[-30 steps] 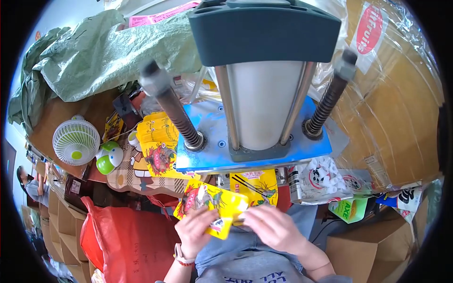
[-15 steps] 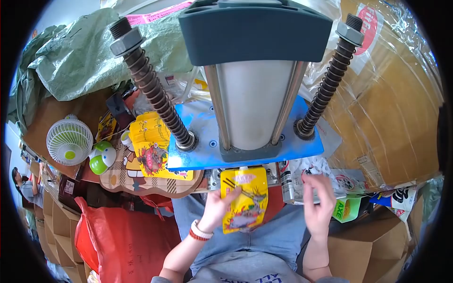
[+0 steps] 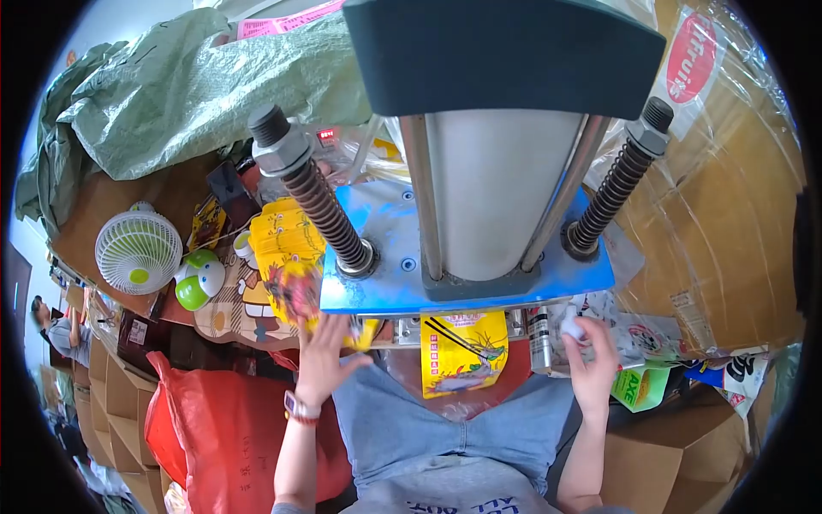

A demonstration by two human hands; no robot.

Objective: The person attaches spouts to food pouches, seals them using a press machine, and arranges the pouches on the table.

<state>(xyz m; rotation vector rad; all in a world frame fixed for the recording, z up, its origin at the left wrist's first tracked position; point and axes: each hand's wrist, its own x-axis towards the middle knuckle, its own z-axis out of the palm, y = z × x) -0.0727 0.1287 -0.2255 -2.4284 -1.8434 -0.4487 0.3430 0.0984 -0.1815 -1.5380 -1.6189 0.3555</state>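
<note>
My left hand (image 3: 324,360) is spread at the lower edge of a stack of yellow printed pouches (image 3: 287,248), left of the press. A small white piece (image 3: 571,324) is pinched in my right hand (image 3: 591,360), beside a clear bag of white pieces (image 3: 591,310). Between my hands, one yellow pouch (image 3: 464,355) hangs down from under the blue plate (image 3: 467,295) of the press, touched by neither hand. Its top edge is hidden under the plate.
Two spring-wrapped rods (image 3: 330,210) flank the press cylinder (image 3: 505,188). A white fan (image 3: 138,253) stands at the left, above a red bag (image 3: 248,445). Large cardboard (image 3: 719,223) fills the right side. A person (image 3: 64,334) is far left.
My left hand has let go of the pouch under the press and moved left to the stack. My right hand now holds a white piece near the bag. The camera view has shifted slightly.
</note>
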